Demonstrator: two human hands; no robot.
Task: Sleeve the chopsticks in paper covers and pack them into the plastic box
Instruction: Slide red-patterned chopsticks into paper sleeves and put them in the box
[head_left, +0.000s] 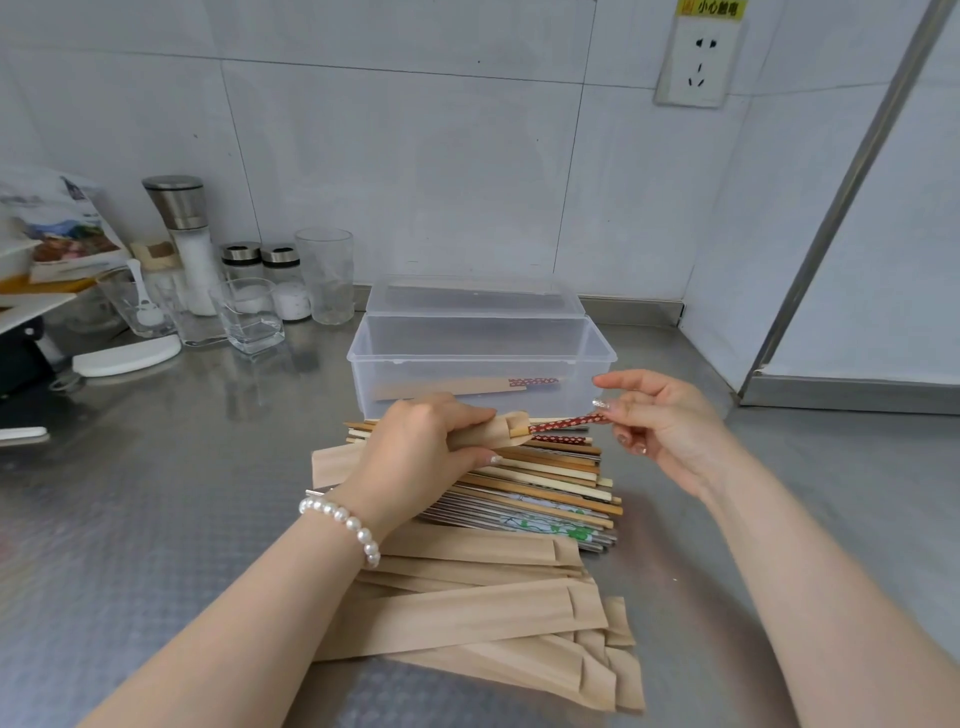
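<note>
Flat brown paper covers (467, 618) lay nearest. Above them, the left hand (415, 452) gripped one open cover (498, 434) while the right hand (660, 421) pinched red-patterned chopsticks (563, 423), half inserted; pushing them home, then into the clear plastic box (480, 364), seemed next.

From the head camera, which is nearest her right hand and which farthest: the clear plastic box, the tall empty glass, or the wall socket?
From the right hand:
1. Plastic box, just behind it and to the left on the steel counter.
2. Tall glass, further left, against the tiled wall.
3. Wall socket, high up on the wall.
</note>
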